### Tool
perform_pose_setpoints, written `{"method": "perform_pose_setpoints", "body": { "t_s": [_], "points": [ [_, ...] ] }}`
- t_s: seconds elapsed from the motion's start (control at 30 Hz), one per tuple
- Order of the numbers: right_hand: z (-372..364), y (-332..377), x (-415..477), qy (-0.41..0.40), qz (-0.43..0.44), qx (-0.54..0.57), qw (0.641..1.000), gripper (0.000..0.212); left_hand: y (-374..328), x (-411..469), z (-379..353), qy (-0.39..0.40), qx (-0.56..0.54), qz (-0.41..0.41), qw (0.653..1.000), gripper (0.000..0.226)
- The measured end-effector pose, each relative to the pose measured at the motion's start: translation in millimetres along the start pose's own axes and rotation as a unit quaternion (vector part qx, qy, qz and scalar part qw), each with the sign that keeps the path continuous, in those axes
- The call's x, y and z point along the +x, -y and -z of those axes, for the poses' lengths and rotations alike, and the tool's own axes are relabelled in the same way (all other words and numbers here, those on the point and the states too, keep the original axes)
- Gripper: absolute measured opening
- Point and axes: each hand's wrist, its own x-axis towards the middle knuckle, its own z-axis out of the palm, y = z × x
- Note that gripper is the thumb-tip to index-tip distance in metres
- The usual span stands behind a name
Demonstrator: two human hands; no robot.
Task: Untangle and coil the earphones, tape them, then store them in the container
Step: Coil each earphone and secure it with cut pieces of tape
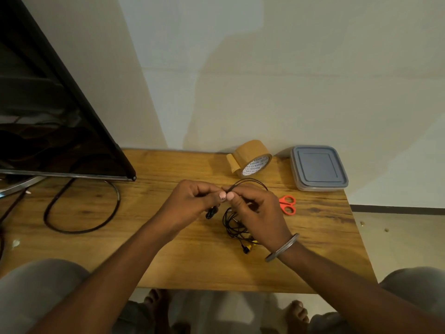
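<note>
Presently, the wooden worktop carries all items. At 10 o'clock a dark screen stands on its metal foot, cut off by the frame edge, with a thick black cable looping before it; neither bears on the task. At 2 o'clock sits the container, grey lid on, so it must be opened before storage. At 12 o'clock the brown tape roll lies tilted with its free end folded out, in my judgement so that it can be found readily. At 3 o'clock, just beside the right hand, orange scissors lie partly covered by it.

At centre, the left hand and the right hand meet thumb to thumb, fingers of both pinching 1 strand of the black earphones. A loop arcs above the knuckles; the remaining tangle lies on the worktop below the right palm, yellow-tipped ends trailing to 6 o'clock. Untangling appears in hand; coiling not begun. The knot itself is hidden by the fingers, and a dark piece under the left hand cannot be identified.
</note>
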Motion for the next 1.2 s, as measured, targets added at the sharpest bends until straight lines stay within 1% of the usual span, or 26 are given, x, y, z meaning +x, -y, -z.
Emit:
{"method": "perform_pose_setpoints", "body": {
  "t_s": [0.07,0.17,0.23,0.3,0.37,0.43,0.47,0.53,0.57,0.6,0.63,0.67,0.77,0.8,0.87,0.93,1.0,1.1,1.2],
  "points": [
    [-2,1,-1,0.003,-0.030,0.080,0.996,0.011,1,0,0,0.003,-0.007,0.009,1.000,0.016],
    [-1,5,-2,0.003,-0.088,0.204,0.975,0.013,2,0,-1,0.009,-0.014,0.012,1.000,0.014],
    [-2,6,-2,0.006,-0.115,0.234,0.965,0.012,0,-1,-2,0.026,-0.020,0.004,0.999,0.012],
    [-3,6,0,0.001,-0.145,0.236,0.961,0.015,1,0,0,0.041,-0.005,-0.001,0.999,0.013],
    [-1,5,3,-0.003,-0.168,0.226,0.960,0.022,7,3,7,0.006,0.072,-0.014,0.997,0.016],
    [2,6,5,0.015,-0.177,0.208,0.962,0.022,10,5,13,-0.040,0.160,-0.045,0.985,0.030],
    [3,7,6,0.033,-0.181,0.198,0.963,0.022,8,4,13,-0.033,0.171,-0.078,0.982,0.042],
    [4,10,6,0.078,-0.189,0.203,0.958,0.021,3,0,7,0.039,0.171,-0.160,0.971,0.060],
    [5,13,6,0.097,-0.192,0.221,0.951,0.020,1,-2,3,0.072,0.181,-0.189,0.962,0.061],
    [7,15,7,0.109,-0.197,0.243,0.944,0.019,0,-3,0,0.090,0.190,-0.207,0.956,0.057],
    [11,17,8,0.118,-0.206,0.259,0.936,0.020,0,-2,-2,0.090,0.189,-0.213,0.954,0.050],
    [14,19,10,0.126,-0.215,0.267,0.931,0.021,0,-2,-2,0.078,0.181,-0.213,0.957,0.041],
    [24,23,15,0.157,-0.224,0.283,0.919,0.024,-2,-1,6,0.004,0.161,-0.218,0.963,0.016],
    [25,25,16,0.166,-0.229,0.292,0.914,0.025,-3,0,8,-0.012,0.155,-0.213,0.965,0.015],
    [25,28,16,0.180,-0.241,0.311,0.902,0.027,-2,1,11,-0.018,0.147,-0.203,0.968,0.016],
    [25,31,16,0.193,-0.252,0.341,0.885,0.028,-1,1,13,-0.030,0.159,-0.206,0.965,0.014],
    [28,35,16,0.204,-0.264,0.387,0.860,0.028,-2,3,18,-0.059,0.162,-0.214,0.962,0.011],
    [34,40,19,0.202,-0.274,0.474,0.812,0.027,-3,5,24,-0.098,0.133,-0.214,0.963,0.009],
    [39,43,22,0.188,-0.246,0.550,0.776,0.025,-4,6,26,-0.126,0.114,-0.193,0.966,0.010]
  ]
}}
